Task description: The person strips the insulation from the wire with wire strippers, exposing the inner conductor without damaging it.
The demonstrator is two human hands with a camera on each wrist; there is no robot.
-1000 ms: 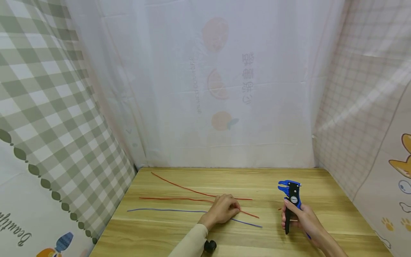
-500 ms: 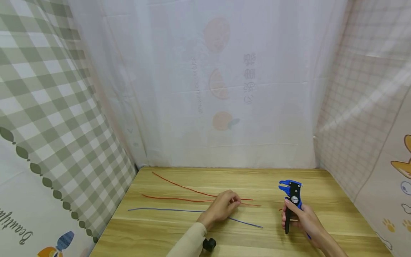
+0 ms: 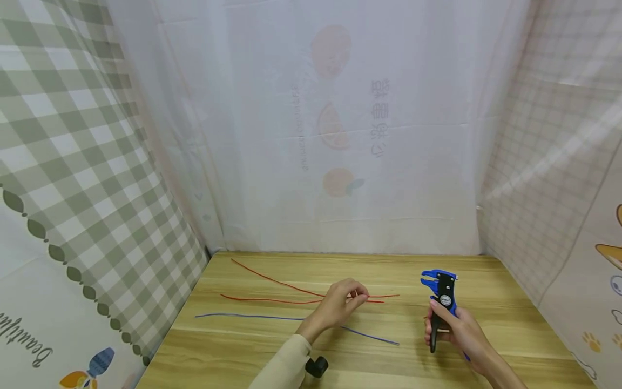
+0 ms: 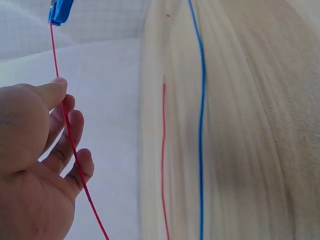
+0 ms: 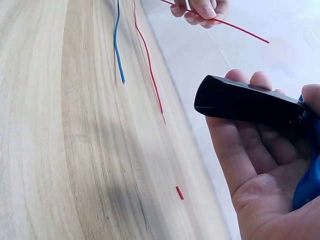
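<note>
My left hand pinches a thin red wire and holds its right end just off the wooden table. In the left wrist view that wire runs between thumb and fingers. My right hand grips a blue and black wire stripper upright, head up, to the right of the wire's tip. The right wrist view shows its black handle across my palm. A second red wire and a blue wire lie flat on the table.
A short red scrap of insulation lies on the table near my right hand. Cloth walls close in the table: white cloth at the back, checked cloth on the left, patterned cloth on the right.
My left hand has lifted the red wire; its right end swung from the front of the table up and back, toward the stripper. My right hand has barely moved.
</note>
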